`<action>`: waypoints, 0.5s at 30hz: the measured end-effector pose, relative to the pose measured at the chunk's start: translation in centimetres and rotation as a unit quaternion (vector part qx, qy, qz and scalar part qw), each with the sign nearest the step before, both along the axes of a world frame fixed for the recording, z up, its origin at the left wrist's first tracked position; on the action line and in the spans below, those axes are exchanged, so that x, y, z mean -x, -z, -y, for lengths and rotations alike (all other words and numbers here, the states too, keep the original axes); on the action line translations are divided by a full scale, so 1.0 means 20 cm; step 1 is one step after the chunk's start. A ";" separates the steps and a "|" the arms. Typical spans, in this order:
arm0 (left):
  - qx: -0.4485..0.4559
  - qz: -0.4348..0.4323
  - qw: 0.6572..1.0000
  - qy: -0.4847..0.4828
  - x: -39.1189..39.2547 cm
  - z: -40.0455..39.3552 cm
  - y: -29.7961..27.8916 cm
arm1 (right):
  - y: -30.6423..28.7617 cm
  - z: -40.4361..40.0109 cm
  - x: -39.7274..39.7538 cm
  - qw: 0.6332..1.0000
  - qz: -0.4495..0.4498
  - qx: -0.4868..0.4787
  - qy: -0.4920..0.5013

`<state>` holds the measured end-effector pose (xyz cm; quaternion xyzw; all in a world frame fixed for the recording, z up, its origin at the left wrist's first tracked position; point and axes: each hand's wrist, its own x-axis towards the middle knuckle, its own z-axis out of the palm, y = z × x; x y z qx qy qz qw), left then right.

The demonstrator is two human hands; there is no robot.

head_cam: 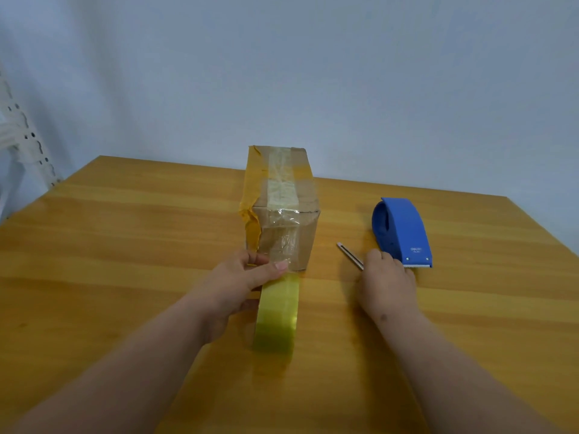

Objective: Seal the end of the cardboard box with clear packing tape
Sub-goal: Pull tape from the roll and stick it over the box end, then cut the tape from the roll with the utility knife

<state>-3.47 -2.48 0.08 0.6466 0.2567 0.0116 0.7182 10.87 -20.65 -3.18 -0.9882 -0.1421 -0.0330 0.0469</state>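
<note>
A worn cardboard box (283, 195) stands on the wooden table (125, 239), its near end facing me with clear tape running over the top and down that end. A roll of clear, yellowish packing tape (277, 311) stands on edge just in front of the box. My left hand (241, 283) grips the roll, with the index finger stretched to the tape at the box's lower near edge. My right hand (387, 277) rests to the right, fingers closed around a slim metal utility knife (349, 254) whose tip points up and left.
A blue tape dispenser (402, 231) sits on the table right beside my right hand, its toothed blade toward me. A white perforated rack (22, 136) stands off the table's far left corner. A pale wall is behind.
</note>
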 end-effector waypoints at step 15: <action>0.004 0.023 1.000 0.000 0.04 -0.01 0.00 | -0.18 0.01 0.27 0.656 -0.472 -0.589 0.011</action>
